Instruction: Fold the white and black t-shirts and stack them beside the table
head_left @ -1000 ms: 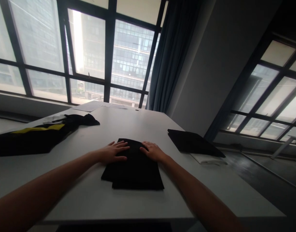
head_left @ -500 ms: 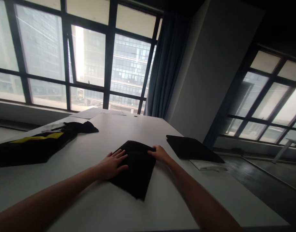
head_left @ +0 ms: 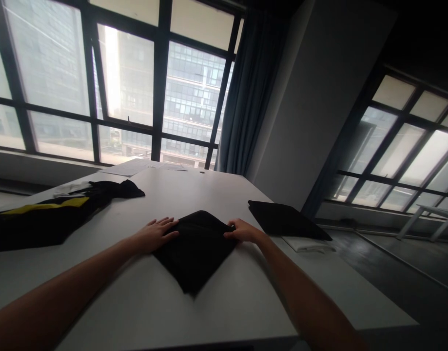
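Observation:
A folded black cloth (head_left: 194, 251) lies turned like a diamond on the white table (head_left: 224, 195) in front of me. My left hand (head_left: 154, 234) rests flat on its left edge, fingers spread. My right hand (head_left: 243, 231) grips the cloth's right corner, fingers curled around the fabric. Both forearms reach in from the bottom of the view.
A black garment with a yellow stripe (head_left: 44, 219) lies at the left. A folded black cloth (head_left: 285, 222) sits on a white one (head_left: 307, 243) at the table's right edge. Papers (head_left: 136, 166) lie at the far end, below large windows (head_left: 128, 87).
The folded cloth has been rotated on the table from square-on to corner-first and slid a little away from me. My right hand went from lying flat to gripping its right corner.

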Motion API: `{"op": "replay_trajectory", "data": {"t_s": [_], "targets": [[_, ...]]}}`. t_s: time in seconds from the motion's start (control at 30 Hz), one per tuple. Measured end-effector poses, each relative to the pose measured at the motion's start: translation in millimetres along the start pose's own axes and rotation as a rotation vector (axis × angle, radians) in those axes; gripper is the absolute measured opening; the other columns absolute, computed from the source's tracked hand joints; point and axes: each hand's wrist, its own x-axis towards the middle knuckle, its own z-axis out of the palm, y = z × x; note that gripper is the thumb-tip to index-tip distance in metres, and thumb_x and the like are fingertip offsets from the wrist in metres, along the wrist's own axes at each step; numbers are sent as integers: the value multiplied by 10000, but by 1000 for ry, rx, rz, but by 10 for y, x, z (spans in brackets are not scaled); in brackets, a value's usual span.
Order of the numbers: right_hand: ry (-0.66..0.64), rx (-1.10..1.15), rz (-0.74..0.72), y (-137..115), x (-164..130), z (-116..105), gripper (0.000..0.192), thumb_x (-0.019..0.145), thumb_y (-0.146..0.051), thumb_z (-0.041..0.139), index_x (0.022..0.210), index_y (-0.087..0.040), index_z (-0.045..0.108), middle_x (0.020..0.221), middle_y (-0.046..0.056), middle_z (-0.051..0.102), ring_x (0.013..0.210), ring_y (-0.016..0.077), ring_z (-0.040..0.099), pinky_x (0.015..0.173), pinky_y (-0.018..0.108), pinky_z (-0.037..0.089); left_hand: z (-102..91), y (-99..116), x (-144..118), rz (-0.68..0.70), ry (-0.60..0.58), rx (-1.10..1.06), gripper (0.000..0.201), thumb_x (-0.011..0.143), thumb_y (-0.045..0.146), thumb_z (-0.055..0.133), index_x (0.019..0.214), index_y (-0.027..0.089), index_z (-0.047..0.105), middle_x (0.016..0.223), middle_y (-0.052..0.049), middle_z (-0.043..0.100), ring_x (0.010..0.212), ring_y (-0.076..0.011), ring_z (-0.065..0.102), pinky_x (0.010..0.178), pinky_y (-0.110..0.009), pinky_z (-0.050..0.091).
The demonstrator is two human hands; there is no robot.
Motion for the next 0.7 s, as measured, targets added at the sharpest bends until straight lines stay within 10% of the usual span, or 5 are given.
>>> {"op": "replay_trajectory", "data": {"t_s": [0.13, 0.37, 0.7], "targets": [[-78, -111, 109, 105, -17, -154, 247, 667, -263, 797, 770, -161, 597, 677, -2, 618, 620, 172, 624, 549, 279, 519, -1, 8, -42, -6, 30, 31, 682, 944, 627, 220, 1484, 240, 373, 1577, -80, 306, 1464, -260, 237, 1178, -499, 163], [385, -348, -239, 190, 151, -186, 172, 781, -255, 663, 912, -149, 630, 877, 56, 683, 778, 168, 616, 698, 263, 459, 6, 99, -73, -26, 75, 62, 596, 981, 496, 184, 1447, 225, 438, 1557, -79, 351, 1451, -247, 274, 1173, -503, 212], [478, -309, -184, 55, 1029, -739, 236, 835, -283, 618, 1037, -165, 650, 985, 74, 701, 911, 193, 641, 804, 287, 466, 29, 17, -27, -86, 113, -55, 642, 976, 544, 131, 1475, 246, 403, 1512, -52, 428, 1411, -258, 359, 1169, -480, 279]]}}
